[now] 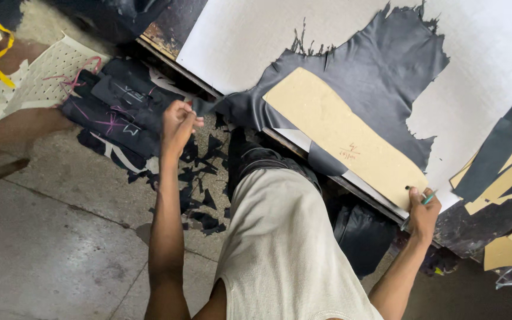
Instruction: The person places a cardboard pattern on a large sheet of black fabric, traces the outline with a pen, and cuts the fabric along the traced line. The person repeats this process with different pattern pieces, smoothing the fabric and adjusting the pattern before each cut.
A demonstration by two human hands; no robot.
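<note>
I see my left hand (178, 121) pinching the dark leather hide (380, 71) taut at nine o'clock, while my right hand (423, 208), fingers wrapped round a pen (426, 199), pins the tan template (342, 133) mid-tabletop (238, 35).

pen (426, 200) mostly hidden by fingers (417, 198)
</note>
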